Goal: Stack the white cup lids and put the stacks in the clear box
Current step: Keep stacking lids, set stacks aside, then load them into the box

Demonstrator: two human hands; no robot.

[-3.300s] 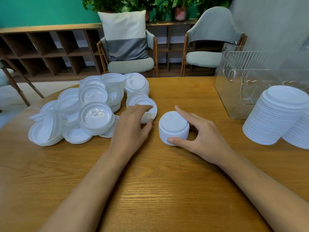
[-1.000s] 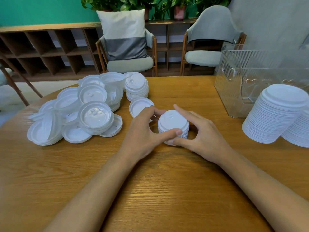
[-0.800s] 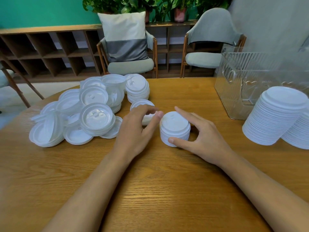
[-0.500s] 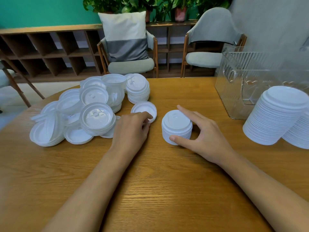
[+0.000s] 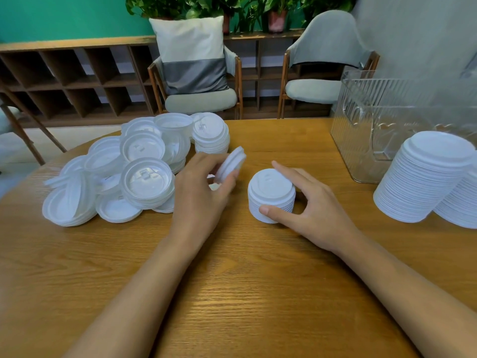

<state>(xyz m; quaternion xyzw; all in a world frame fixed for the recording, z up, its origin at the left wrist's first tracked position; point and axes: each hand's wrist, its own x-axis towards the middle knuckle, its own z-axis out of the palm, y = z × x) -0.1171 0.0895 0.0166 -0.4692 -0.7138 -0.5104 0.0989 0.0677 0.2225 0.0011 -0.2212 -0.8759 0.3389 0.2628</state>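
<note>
- Lids of thin white plastic, round, with a raised rim and a small moulded mark in the centre, lie in a loose pile [image 5: 116, 177] on the left part of the table [image 5: 232, 293]. Some lie upside down and some lean on each other. The mark is too small to read.
- The table is of yellow-brown wood with a clear grain and a soft shine.
- The left hand [image 5: 198, 195] pinches a single lid [image 5: 230, 164] between the thumb and the curled fingers. This lid is lifted off the table, tilted up on its edge, just to the right of the pile, and a little blurred.
- The right hand [image 5: 309, 210] is curved round a short stack [image 5: 271, 195], which stands upright on the middle of the table. The thumb presses its near side and the index finger lies along its far edge.
- Two tall stacks [image 5: 426, 182] of the same lids lean on the table at the right edge, outside the clear box [image 5: 387, 112] and just in front of it.
- The box is of transparent plastic with ribbed walls and stands at the far right of the table.
- Behind the table are two chairs [image 5: 201, 99] with wooden frames and pale padding, a white and grey cushion [image 5: 191, 52], a wooden shelf [image 5: 77, 81] with open square compartments, and green plants [image 5: 180, 6].
</note>
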